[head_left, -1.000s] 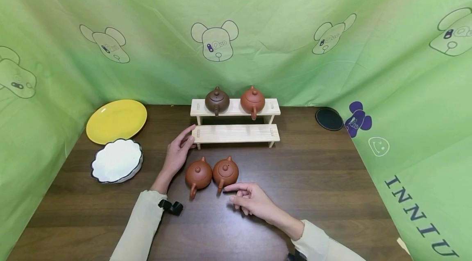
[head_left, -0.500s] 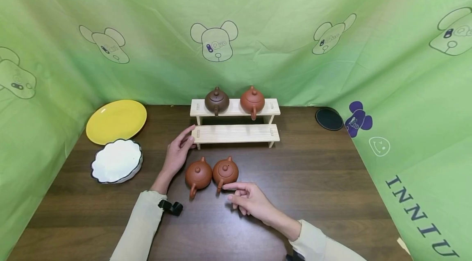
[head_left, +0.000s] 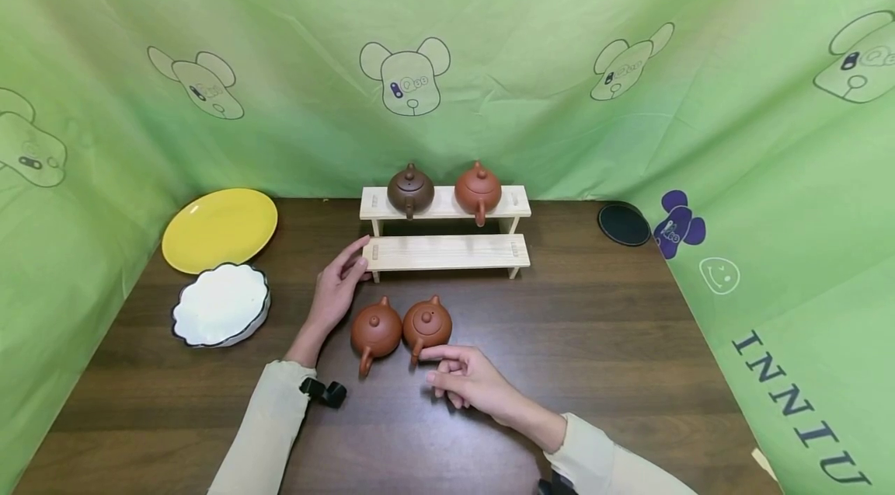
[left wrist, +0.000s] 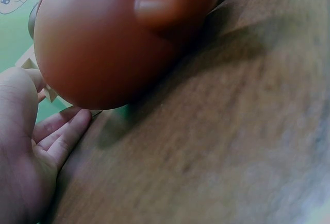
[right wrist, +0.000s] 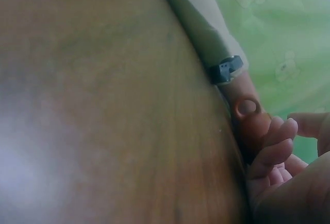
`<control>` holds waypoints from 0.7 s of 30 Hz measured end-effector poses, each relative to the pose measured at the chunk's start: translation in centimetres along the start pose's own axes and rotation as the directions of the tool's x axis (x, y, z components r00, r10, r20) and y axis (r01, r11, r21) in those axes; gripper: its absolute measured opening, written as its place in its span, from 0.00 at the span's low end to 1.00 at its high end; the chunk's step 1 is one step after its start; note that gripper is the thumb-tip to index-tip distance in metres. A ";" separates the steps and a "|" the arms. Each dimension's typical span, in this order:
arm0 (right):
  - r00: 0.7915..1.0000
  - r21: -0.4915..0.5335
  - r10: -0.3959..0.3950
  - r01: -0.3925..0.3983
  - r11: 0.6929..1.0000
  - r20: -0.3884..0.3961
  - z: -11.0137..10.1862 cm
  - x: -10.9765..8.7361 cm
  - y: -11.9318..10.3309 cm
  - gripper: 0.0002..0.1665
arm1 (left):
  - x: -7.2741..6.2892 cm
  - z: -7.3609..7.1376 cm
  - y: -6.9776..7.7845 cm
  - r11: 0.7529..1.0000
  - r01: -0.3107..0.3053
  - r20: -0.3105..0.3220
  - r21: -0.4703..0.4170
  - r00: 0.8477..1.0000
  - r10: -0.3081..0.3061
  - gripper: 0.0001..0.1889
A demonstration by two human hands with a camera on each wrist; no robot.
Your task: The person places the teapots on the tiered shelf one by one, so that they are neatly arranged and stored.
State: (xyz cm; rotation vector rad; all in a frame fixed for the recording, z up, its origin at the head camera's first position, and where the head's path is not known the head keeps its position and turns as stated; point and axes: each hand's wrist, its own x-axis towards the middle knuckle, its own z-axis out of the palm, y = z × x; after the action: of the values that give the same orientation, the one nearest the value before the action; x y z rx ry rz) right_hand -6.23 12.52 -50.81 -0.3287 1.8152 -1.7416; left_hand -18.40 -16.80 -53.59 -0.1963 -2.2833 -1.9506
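In the head view, my left hand (head_left: 337,289) rests its fingertips against the left end of a two-tier wooden stand (head_left: 447,252), at the lower shelf. Two reddish-brown clay teapots stand side by side on the table before it: a left teapot (head_left: 376,332) and a right teapot (head_left: 427,324), handles toward me. My right hand (head_left: 478,382) holds its index finger out at the right teapot's handle; whether they touch is unclear. Its other fingers bend loosely around nothing. The left wrist view has a teapot (left wrist: 113,44) close up, beside the left hand (left wrist: 31,141).
A dark brown teapot (head_left: 410,190) and a red-brown teapot (head_left: 478,189) stand on the upper shelf. On the left lie a yellow plate (head_left: 220,231) and a white scalloped dish (head_left: 221,305). A black round coaster (head_left: 625,224) lies back right. Green cloth (head_left: 280,91) hangs around the table.
My right hand has shifted slightly left, its index finger nearer the right teapot's handle. The left hand and the teapots stay in place.
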 end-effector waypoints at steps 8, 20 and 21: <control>1.000 0.061 0.014 -0.015 0.998 0.018 -0.1 0.3 0.0 0.26 | 0.0 0.0 0.2 0.999 0.038 0.009 -0.002 0.999 -0.038 0.23; 0.995 0.084 0.043 -0.035 0.996 -0.089 0.0 0.1 -0.1 0.19 | -0.1 0.0 0.0 1.000 0.005 -0.010 0.012 1.000 -0.005 0.24; 0.993 0.083 0.045 -0.036 0.996 -0.108 0.0 0.0 -0.1 0.18 | 0.0 -0.1 -0.1 1.000 -0.002 -0.009 0.012 1.000 0.002 0.24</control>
State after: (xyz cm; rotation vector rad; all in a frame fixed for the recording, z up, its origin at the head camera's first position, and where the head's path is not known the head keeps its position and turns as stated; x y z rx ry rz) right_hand -6.27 12.46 -50.71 -0.1648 1.8085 -1.8307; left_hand -18.39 -16.90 -53.65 -0.1878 -2.2878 -1.9318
